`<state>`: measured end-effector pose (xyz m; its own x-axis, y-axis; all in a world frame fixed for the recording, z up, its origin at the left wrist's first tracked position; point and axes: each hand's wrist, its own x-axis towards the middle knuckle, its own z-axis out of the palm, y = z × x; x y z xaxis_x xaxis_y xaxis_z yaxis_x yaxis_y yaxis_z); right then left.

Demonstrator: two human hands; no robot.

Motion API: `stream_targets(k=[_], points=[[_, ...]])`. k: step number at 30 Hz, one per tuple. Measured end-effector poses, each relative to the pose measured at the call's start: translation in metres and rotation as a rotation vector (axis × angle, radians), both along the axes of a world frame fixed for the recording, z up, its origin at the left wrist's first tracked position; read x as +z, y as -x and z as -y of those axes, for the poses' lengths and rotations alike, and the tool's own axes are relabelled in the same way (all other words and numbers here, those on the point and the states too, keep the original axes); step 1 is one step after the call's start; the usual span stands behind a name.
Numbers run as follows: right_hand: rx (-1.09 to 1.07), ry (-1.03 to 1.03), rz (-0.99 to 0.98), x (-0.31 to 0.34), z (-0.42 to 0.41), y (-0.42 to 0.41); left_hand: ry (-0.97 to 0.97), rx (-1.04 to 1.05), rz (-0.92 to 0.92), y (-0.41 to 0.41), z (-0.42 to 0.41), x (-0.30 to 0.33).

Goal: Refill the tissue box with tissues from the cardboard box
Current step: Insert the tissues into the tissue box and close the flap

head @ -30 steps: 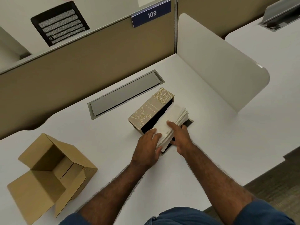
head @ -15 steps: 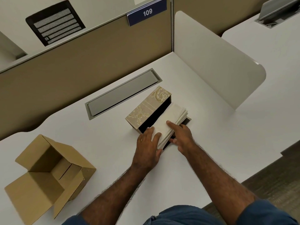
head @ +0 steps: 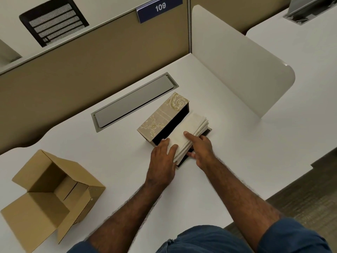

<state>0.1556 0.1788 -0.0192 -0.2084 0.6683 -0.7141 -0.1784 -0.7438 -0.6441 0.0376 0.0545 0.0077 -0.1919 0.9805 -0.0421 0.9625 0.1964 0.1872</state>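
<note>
A beige tissue box (head: pixel 160 117) with gold floral print lies on its side on the white desk, its dark inside facing me. A stack of white tissues (head: pixel 189 132) sits partly in that opening, tilted up at its right edge. My left hand (head: pixel 162 161) grips the stack's near left end. My right hand (head: pixel 200 148) holds the near right side, with the index finger pressed flat on top of the tissues. The open brown cardboard box (head: pixel 49 194) stands at the desk's left, flaps spread, and looks empty inside.
A grey cable-tray lid (head: pixel 135 101) is set into the white desk (head: pixel 116 161) just behind the tissue box. A tan partition (head: pixel 87 66) runs along the back, and a white divider panel (head: pixel 238 59) stands at the right. The desk's front edge drops to the floor at lower right.
Both hands stay on the tissue stack at the box opening. The stack has shifted only slightly; the view has moved a little.
</note>
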Motion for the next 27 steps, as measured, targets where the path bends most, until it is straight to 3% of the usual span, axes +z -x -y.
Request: stream_targets(k=[5, 10, 13, 21, 27], points=[[0.003, -0.029, 0.046, 0.002, 0.001, 0.001, -0.065, -0.03, 0.107, 0.008, -0.001, 0.013], [0.024, -0.059, 0.128, 0.004, 0.002, 0.003, -0.401, -0.091, 0.081, 0.026, -0.015, 0.029], [0.032, -0.065, 0.129, 0.003, 0.001, 0.001, -0.497, 0.01, 0.044, 0.042, -0.026, 0.035], [0.03, -0.069, 0.133, -0.003, 0.006, -0.006, -0.286, 0.374, 0.123, 0.074, -0.035, 0.031], [0.02, -0.042, 0.112, -0.006, 0.009, -0.009, -0.118, 0.407, 0.368, 0.082, -0.036, 0.029]])
